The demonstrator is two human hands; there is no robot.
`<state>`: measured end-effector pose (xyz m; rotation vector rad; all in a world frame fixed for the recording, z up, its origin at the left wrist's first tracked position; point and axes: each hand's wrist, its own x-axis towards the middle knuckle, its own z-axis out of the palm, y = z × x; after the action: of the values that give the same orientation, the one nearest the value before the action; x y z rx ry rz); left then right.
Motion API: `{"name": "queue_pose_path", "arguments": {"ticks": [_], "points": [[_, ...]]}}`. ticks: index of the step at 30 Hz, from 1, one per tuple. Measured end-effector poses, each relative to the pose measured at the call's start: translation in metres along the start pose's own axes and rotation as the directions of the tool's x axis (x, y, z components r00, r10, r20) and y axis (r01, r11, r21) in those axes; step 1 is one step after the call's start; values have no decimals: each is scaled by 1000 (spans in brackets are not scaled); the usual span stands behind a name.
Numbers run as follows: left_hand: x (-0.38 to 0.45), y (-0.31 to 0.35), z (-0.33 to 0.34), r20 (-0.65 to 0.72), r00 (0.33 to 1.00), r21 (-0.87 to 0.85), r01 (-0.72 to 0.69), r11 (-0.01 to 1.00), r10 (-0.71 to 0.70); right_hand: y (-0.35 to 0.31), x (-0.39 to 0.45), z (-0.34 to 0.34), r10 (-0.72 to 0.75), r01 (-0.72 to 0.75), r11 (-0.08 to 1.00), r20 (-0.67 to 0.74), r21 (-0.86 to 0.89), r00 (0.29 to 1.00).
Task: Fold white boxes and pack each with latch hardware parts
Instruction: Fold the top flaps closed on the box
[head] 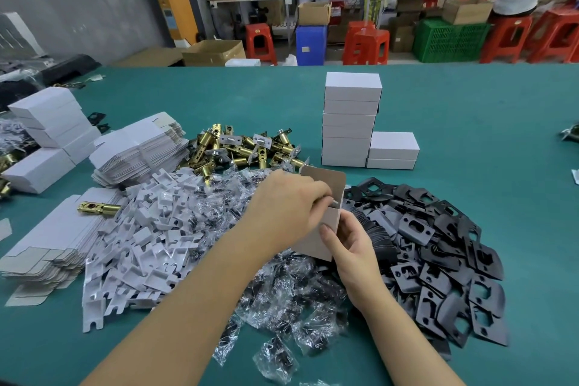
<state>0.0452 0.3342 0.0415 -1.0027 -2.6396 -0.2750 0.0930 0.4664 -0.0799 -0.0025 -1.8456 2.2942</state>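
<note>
An open white box [326,185] with a grey-brown inside stands upright above the piles at table centre. My right hand [351,244] grips its lower side from the right. My left hand [288,207] is at the box's mouth with curled fingers pinching something small and pale; what it is stays hidden. Around them lie clear bags of dark screws [282,291], black strike plates [438,247], white plastic inserts [147,235] and brass latch bolts [244,147]. One brass latch [98,207] lies on flat box blanks [53,247].
Closed white boxes [349,122] are stacked behind the piles, with a shorter stack [393,150] beside them. More flat blanks [141,150] and closed boxes [53,122] sit at the left. The green table [485,135] spreads to the right. Red stools and a person stand beyond.
</note>
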Motion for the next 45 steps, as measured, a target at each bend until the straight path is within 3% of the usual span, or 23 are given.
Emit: {"name": "queue_pose_path", "arguments": {"ticks": [12,19,23,26,28,33,36,40,45], "points": [[-6,0,6,77,997,108,-21,994,12,3,2,0,-102,98,988,-26,-117,994],[-11,-1,5,65,998,81,-28,996,23,4,-4,1,-351,310,890,-67,-335,934],[-15,-5,3,-109,994,-130,-30,991,16,7,-4,-2,-389,345,851,-34,-396,920],[-17,-16,6,-267,948,-382,62,922,-174,9,-4,-3,-332,298,881,-30,-367,943],[-20,-22,9,-259,930,-442,126,888,-260,9,-4,-3,-306,269,885,-40,-381,951],[-27,-28,21,-250,926,-445,149,883,-282,5,-6,-1,-346,301,844,-21,-443,938],[-28,-27,26,-154,915,-627,201,753,-373,3,-7,-1,-346,296,841,-30,-452,938],[-26,-24,31,115,810,-890,340,302,-575,2,-7,-1,-306,264,871,-39,-415,951],[-24,-25,35,329,804,-899,427,96,-496,3,-7,-1,-288,252,887,-38,-388,957]]}}
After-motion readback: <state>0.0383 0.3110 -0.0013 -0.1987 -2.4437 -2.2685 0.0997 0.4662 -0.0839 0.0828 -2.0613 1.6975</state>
